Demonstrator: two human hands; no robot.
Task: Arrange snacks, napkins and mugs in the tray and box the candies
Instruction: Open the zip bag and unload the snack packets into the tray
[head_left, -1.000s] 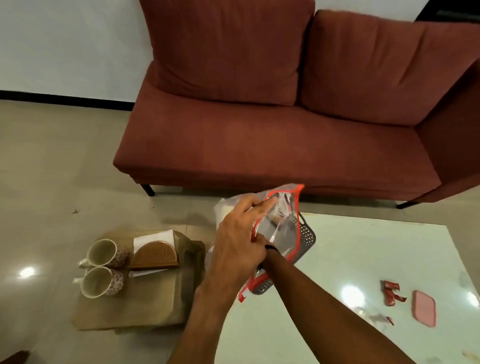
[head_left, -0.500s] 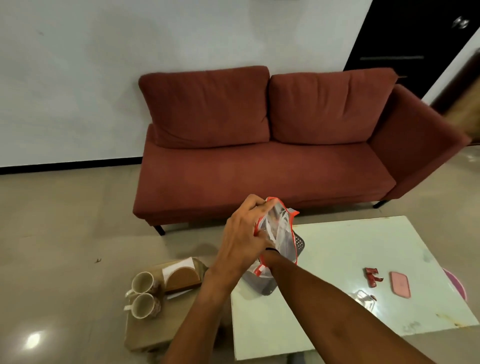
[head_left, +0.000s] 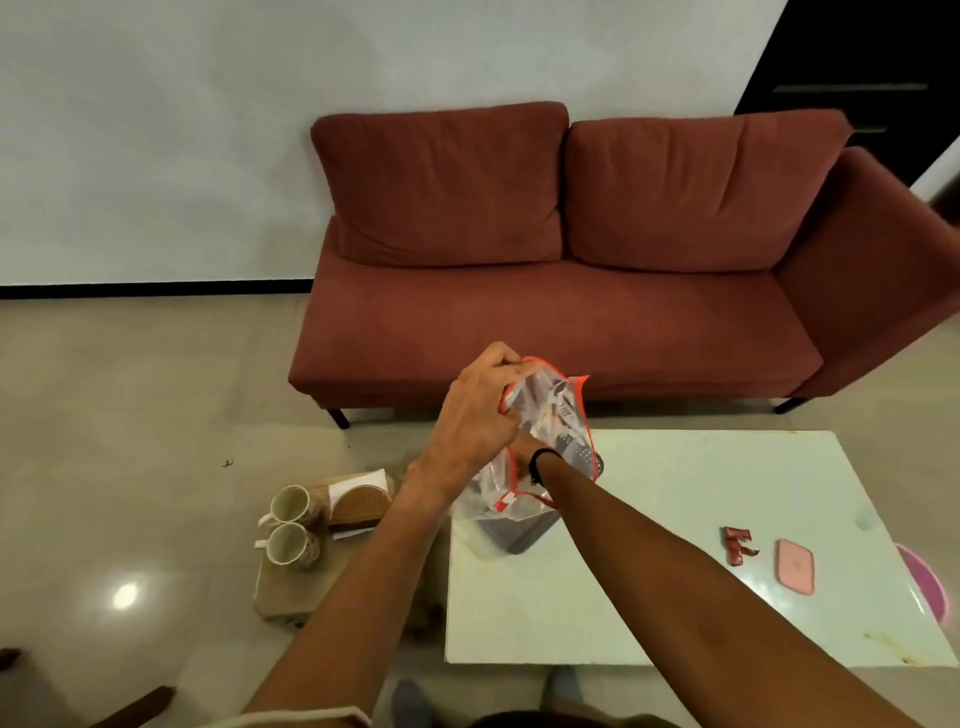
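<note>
My left hand (head_left: 480, 415) grips the top edge of a clear plastic bag with red trim (head_left: 550, 415), held above a dark grey perforated tray (head_left: 511, 535) at the white table's (head_left: 649, 545) left end. My right hand (head_left: 522, 446) is reaching inside the bag, mostly hidden by it and by my left hand. Red-wrapped candies (head_left: 737, 543) and a pink box lid (head_left: 795, 566) lie on the table's right side. Two mugs (head_left: 291, 525) lie on a low brown stool (head_left: 296, 587) beside a wicker holder with white napkins (head_left: 358, 496).
A red sofa (head_left: 571, 291) stands behind the table against the wall. A pink round object (head_left: 922, 582) shows past the table's right edge. Tiled floor surrounds the stool. My feet are below the table's near edge.
The view has pulled back and up, showing more of the sofa and wall. Both hands stay at the bag, my right hand deeper inside it.
</note>
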